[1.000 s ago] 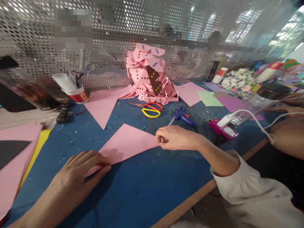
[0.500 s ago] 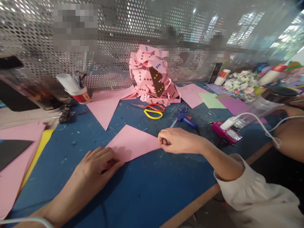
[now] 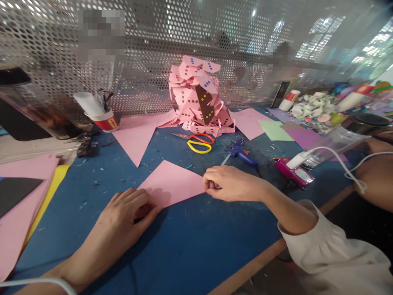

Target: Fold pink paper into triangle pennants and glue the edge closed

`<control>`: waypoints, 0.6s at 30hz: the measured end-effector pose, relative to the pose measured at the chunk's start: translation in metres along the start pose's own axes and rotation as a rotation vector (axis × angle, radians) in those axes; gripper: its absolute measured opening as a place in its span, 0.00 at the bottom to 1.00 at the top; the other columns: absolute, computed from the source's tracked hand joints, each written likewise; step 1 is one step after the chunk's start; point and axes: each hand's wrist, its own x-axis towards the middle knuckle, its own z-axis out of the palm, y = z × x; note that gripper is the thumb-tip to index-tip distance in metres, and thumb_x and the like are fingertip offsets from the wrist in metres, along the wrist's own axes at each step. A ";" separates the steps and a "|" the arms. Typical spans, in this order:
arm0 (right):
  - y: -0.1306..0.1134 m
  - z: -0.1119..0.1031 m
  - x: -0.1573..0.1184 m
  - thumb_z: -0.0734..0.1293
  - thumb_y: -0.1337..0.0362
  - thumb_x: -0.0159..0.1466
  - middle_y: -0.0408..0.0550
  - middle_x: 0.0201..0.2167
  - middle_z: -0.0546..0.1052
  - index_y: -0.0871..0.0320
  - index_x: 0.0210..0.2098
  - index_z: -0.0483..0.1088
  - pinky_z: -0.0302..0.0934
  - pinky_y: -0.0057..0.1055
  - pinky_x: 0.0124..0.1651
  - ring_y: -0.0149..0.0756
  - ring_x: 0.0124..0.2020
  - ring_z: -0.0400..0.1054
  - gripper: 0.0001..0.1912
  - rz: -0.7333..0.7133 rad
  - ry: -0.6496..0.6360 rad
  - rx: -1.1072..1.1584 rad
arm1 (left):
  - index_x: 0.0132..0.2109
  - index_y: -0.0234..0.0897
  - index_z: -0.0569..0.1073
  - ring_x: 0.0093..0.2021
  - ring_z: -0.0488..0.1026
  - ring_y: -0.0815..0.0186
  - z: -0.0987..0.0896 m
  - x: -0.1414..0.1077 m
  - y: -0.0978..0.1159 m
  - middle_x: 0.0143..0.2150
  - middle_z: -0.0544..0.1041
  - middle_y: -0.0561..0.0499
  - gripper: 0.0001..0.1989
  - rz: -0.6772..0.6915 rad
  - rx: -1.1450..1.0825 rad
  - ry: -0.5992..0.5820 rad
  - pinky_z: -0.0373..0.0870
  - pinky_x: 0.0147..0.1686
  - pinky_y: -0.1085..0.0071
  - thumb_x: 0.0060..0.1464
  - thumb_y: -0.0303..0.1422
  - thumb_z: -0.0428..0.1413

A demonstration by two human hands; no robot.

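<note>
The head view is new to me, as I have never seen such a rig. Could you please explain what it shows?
There is no machine here: a person works with bare hands, and a camera worn on the head looks forward and down at them. The left hand touches the near left part of a folded-looking pink paper; the right hand pinches its right corner. On the blue table, beyond the paper, lie scissors and a blue glue gun. Behind them stands a dotted pink paper construction.

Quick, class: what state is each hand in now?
Left hand: closed on left end of the pink paper.
Right hand: closed on its right corner.
</note>
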 end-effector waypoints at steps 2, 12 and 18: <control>-0.004 0.003 0.003 0.67 0.66 0.68 0.45 0.37 0.77 0.56 0.37 0.73 0.58 0.31 0.42 0.35 0.39 0.70 0.03 -0.018 0.019 0.040 | 0.37 0.42 0.75 0.35 0.72 0.62 0.000 -0.001 0.000 0.33 0.76 0.53 0.16 0.007 -0.003 -0.002 0.62 0.41 0.63 0.66 0.47 0.53; -0.014 0.039 0.028 0.70 0.63 0.70 0.45 0.36 0.77 0.59 0.36 0.72 0.58 0.31 0.46 0.33 0.39 0.69 0.07 -0.179 0.208 0.060 | 0.34 0.40 0.74 0.33 0.71 0.62 0.001 0.001 0.002 0.31 0.74 0.54 0.18 0.002 0.004 0.003 0.61 0.41 0.63 0.67 0.47 0.52; -0.016 0.045 0.032 0.72 0.60 0.69 0.43 0.34 0.78 0.58 0.33 0.71 0.55 0.32 0.43 0.32 0.37 0.69 0.11 -0.135 0.256 0.032 | 0.36 0.40 0.74 0.34 0.70 0.62 0.000 0.000 0.002 0.31 0.74 0.53 0.17 0.003 -0.010 -0.004 0.60 0.41 0.63 0.68 0.46 0.52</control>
